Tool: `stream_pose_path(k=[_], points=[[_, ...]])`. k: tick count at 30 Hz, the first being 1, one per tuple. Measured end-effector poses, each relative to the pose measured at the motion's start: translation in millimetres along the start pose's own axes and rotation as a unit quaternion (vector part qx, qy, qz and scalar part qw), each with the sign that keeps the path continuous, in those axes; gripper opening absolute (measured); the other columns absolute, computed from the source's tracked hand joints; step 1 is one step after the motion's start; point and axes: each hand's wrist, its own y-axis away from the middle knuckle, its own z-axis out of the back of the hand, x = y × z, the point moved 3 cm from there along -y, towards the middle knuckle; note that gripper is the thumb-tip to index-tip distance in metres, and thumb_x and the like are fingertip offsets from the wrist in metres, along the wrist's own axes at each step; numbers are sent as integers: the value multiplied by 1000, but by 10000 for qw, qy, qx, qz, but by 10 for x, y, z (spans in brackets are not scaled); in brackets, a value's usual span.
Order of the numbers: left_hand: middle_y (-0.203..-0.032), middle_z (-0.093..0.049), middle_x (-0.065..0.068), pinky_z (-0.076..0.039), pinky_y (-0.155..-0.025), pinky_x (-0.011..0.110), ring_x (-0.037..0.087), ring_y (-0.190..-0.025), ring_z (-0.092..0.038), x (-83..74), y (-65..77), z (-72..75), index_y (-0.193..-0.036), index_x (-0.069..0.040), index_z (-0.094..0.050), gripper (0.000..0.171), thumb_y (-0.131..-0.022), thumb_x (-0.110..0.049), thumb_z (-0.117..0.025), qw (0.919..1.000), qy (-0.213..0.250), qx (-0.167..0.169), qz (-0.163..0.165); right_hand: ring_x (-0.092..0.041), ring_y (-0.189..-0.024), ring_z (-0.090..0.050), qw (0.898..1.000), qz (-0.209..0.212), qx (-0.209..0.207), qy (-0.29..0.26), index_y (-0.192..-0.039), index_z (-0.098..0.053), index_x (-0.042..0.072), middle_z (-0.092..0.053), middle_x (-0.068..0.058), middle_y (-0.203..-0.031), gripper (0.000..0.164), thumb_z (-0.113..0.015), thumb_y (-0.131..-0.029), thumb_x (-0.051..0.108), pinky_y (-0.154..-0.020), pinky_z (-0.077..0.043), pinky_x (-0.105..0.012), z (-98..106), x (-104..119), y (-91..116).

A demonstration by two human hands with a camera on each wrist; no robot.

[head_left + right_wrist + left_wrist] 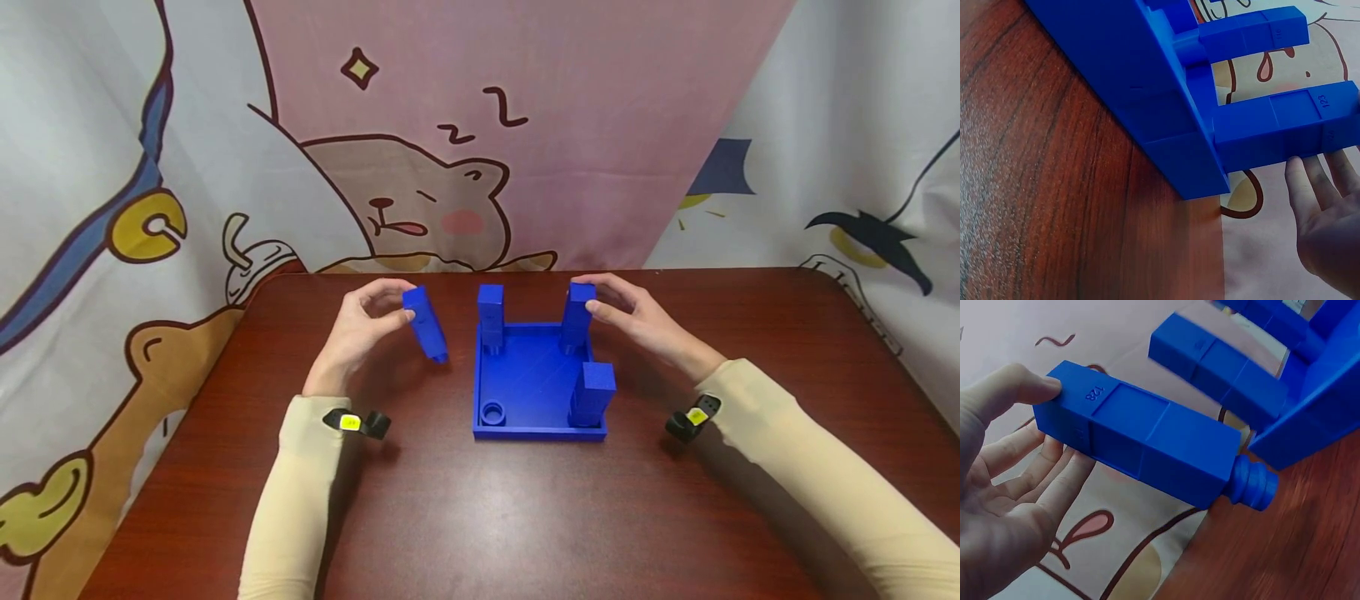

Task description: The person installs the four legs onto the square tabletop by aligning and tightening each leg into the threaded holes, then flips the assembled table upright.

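My left hand pinches a blue square leg near its top, thumb on one side and fingers on the other. It is tilted in the air left of the tray; in the left wrist view the leg is marked 128 and ends in a threaded peg. A square blue tray-like base lies on the table. My right hand grips the top of the back-right leg, marked 123 in the right wrist view. Other legs stand at the back-left and front-right corners.
At the tray's front-left corner is a round socket. The brown wooden table reaches back to a printed cloth curtain. Each wrist wears a black camera band, the left one and the right one.
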Motion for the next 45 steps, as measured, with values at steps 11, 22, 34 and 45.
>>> stream_pose_path(k=[11,22,34,45], points=[[-103,-68,9,-53,-79,34,28,-99,-64,-154,38,-297,-113,10,-60,33,-82,7,-68,9965,246,778,-181,-31,-129,-45,10000,51,10,-84,-143,-44,8,-49,-13,-140,42,-50,-102,17,-97,-43,-29,-4,1,5],[-110,-65,13,-53,-82,35,30,-102,-61,-240,126,-595,-115,9,-59,36,-81,8,-68,9869,361,1573,-45,-25,-128,-46,10000,-31,-29,-24,-143,-45,11,-50,-9,-139,43,-51,-102,22,-102,-39,-43,-4,10,5],[-112,-64,16,-48,-93,42,29,-106,-61,-241,228,-879,-114,8,-60,36,-80,13,-69,9686,304,2466,69,-24,-127,-47,10000,2,-65,-61,-142,-46,10,-50,-9,-140,43,-52,-101,22,-99,-42,-35,-5,-6,5],[-116,-59,17,-47,-93,41,32,-110,-58,-96,211,-839,-118,11,-56,35,-85,7,-68,9526,968,2884,38,-24,-127,-48,9999,-36,-93,-128,-142,-47,12,-51,-9,-139,42,-52,-101,22,-98,-43,-30,-6,2,7]])
